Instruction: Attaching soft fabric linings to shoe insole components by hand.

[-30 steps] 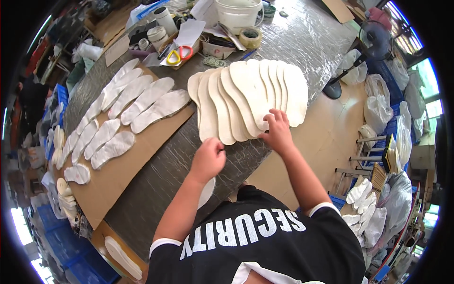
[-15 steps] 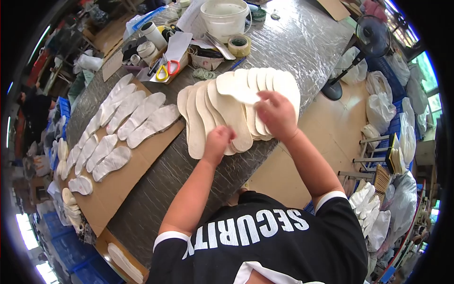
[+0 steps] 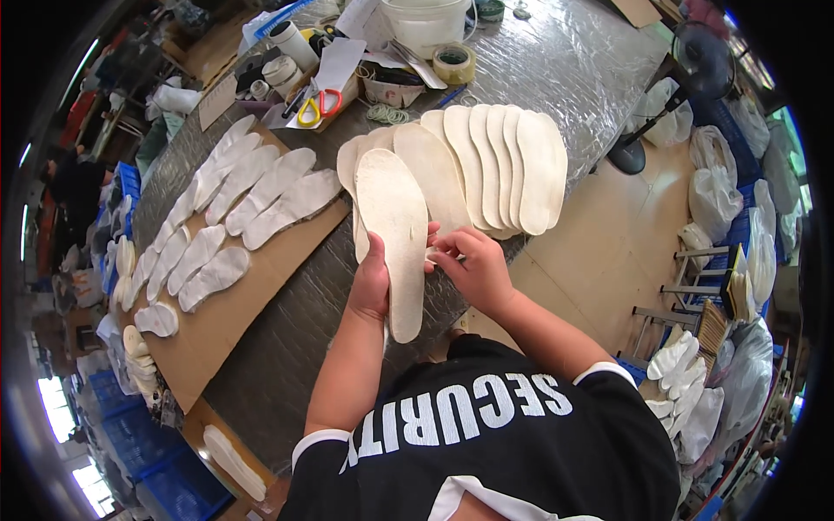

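My left hand (image 3: 373,282) grips a cream insole (image 3: 393,217) upright, thumb on its near face and fingertips showing past its right edge. Whether more than one insole is in that grip, I cannot tell. Close beside those fingertips, my right hand (image 3: 478,267) has thumb and fingers pinched together on something small that I cannot make out. Behind both hands, more cream insoles (image 3: 540,172) lie fanned out and overlapping on the dark table (image 3: 278,347); the held insole hides part of the left end of the fan.
On the left, white insole-shaped pieces (image 3: 208,276) lie in rows on a cardboard sheet (image 3: 248,311). Beyond the fan stand a white bucket (image 3: 424,28), a tape roll (image 3: 453,64), scissors (image 3: 320,106) and rubber bands (image 3: 386,114). A black fan (image 3: 702,61) stands at right past the table edge.
My left hand has lifted an insole from the fan and brought it nearer. My right hand has come down and left from the fan's right part to beside the left fingertips.
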Motion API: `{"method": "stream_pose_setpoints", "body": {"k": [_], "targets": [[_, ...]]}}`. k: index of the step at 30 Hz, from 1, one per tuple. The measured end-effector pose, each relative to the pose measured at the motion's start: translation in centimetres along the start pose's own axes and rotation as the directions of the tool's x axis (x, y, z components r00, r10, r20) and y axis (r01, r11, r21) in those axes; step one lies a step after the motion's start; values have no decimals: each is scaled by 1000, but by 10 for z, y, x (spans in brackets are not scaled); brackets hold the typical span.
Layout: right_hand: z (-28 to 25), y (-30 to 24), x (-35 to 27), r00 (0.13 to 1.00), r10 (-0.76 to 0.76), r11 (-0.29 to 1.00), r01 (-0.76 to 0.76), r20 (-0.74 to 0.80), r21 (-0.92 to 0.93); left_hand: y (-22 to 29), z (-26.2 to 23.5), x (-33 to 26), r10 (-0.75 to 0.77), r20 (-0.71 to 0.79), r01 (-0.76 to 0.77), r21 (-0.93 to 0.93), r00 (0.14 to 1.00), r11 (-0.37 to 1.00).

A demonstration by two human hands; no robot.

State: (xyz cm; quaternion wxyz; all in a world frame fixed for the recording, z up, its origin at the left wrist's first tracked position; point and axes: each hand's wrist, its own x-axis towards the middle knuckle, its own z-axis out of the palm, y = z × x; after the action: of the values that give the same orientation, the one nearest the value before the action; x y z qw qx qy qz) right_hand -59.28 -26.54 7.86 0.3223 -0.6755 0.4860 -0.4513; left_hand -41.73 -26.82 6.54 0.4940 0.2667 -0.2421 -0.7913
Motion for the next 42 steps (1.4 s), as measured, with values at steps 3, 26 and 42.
{"method": "stream_pose_setpoints", "body": {"k": [3,26,42], "targets": [[8,-14,5,977,173,985,-175,127,5,-3,2,-23,12,-29,-6,215,1000,977],[-58,121,-139,791,605,772,-556,91,-308,29,-59,-255,67,-587,358,575,807,736],[47,6,-90,306,478,478,-877,824,48,3,-57,-240,305,-285,370,889,909,-271]]}}
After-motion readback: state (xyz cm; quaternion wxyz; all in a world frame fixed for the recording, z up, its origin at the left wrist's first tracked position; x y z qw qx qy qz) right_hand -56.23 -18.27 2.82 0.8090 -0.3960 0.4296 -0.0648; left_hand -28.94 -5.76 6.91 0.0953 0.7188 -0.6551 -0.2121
